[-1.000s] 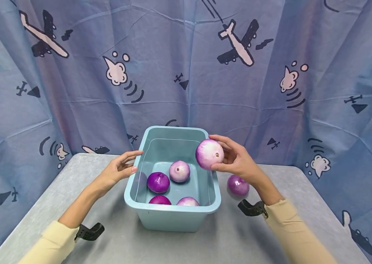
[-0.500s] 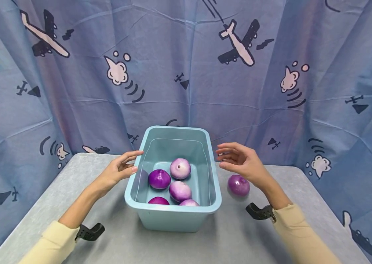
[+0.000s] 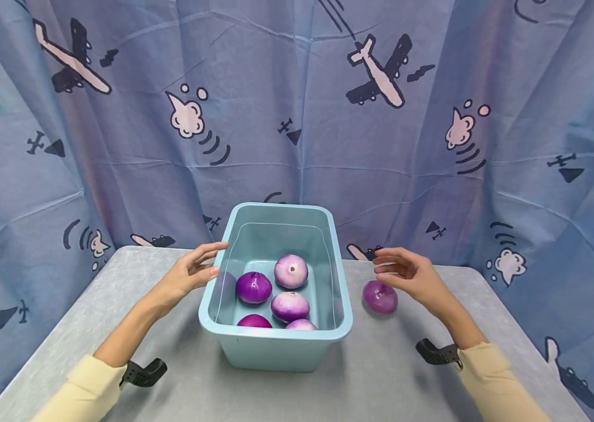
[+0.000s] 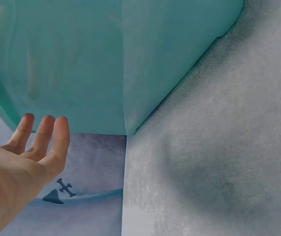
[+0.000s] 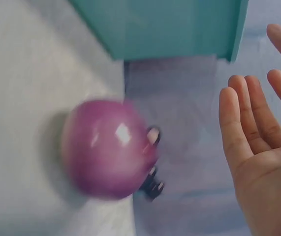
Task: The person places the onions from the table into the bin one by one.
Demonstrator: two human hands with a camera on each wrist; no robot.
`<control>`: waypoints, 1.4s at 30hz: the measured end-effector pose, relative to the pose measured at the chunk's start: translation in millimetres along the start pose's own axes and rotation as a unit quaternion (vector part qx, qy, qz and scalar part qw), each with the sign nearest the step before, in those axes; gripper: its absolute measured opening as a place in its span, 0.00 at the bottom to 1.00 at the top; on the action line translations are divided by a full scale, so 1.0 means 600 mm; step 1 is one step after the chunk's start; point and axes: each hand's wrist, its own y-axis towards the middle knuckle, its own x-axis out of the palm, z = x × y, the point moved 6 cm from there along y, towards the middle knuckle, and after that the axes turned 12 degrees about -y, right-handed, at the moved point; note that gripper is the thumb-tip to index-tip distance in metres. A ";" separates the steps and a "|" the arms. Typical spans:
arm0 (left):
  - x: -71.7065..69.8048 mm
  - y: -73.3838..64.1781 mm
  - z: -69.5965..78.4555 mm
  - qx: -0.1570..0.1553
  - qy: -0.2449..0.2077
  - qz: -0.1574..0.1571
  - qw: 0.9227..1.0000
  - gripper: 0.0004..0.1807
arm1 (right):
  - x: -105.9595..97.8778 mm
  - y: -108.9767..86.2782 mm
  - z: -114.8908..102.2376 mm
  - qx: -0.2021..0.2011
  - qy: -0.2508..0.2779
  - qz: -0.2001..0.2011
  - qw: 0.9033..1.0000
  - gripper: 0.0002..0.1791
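A blue-green plastic tub [image 3: 270, 350] stands on the table with several red onions inside, among them a pale one [image 3: 290, 271], a dark purple one [image 3: 253, 288] and a purple-white one [image 3: 290, 306]. My left hand [image 3: 189, 271] is at the tub's left rim, fingertips right at the edge, fingers relaxed. To the right of the tub, one red onion [image 3: 379, 296] sits on the table. Just above and behind it hovers my right hand [image 3: 412, 276], holding nothing. In the right wrist view its fingers [image 5: 231, 118] are extended, apart from the onion [image 5: 108, 149].
The grey table [image 3: 170, 375] ends at a blue curtain [image 3: 255, 117] printed with airplanes, which hangs behind and at both sides. Black wrist-worn devices [image 3: 144, 373] sit on both forearms.
My right hand released a pale red onion into the tub, then moved right, over the onion on the table. The left hand has stayed at the rim.
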 end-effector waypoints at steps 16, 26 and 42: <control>0.002 0.001 -0.002 0.002 -0.010 -0.006 1.000 0.30 | -0.015 -0.045 0.124 0.062 -0.038 0.016 0.997 0.36; 0.002 0.000 -0.001 0.002 -0.009 -0.006 1.000 0.30 | 0.015 -0.044 0.156 0.072 -0.048 -0.020 0.996 0.47; 0.002 0.002 -0.004 0.001 -0.010 -0.007 1.000 0.30 | 0.039 -0.032 0.166 0.067 -0.100 -0.017 0.993 0.37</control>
